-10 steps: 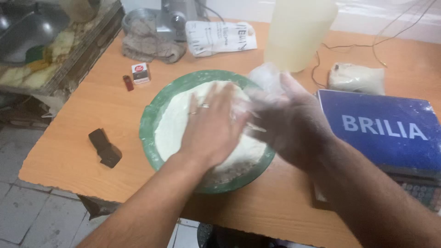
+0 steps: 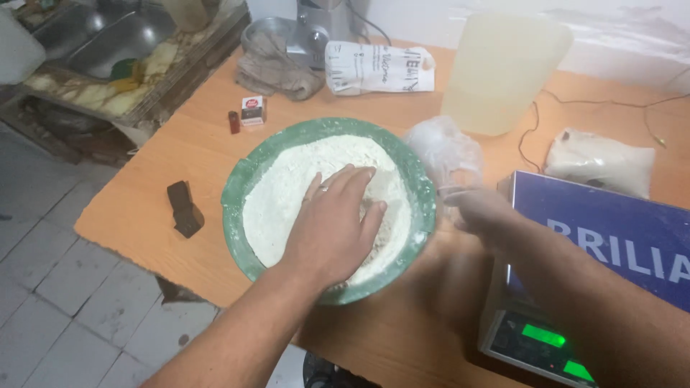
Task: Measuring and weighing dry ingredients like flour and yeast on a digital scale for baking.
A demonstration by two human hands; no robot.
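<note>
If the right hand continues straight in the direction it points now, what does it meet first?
The right hand points up-left toward the crumpled clear plastic bag, so it would likely meet that first. The hand is blurred, so depth is uncertain.

Two bare forearms come up from the near edge of the scene, with no sleeve on either as far as they show. The left hand (image 2: 332, 228) wears a thin, pale metal ring (image 2: 324, 189) on one finger; there is no glove and no watch or strap at the wrist. Its nails look short and plain. A light dusting of white powder clings to the fingertips and knuckles. The right hand (image 2: 480, 210), farther right, is blurred, so its fingers show only as a soft shape; no ring or band can be made out there. That forearm is bare too.
</note>
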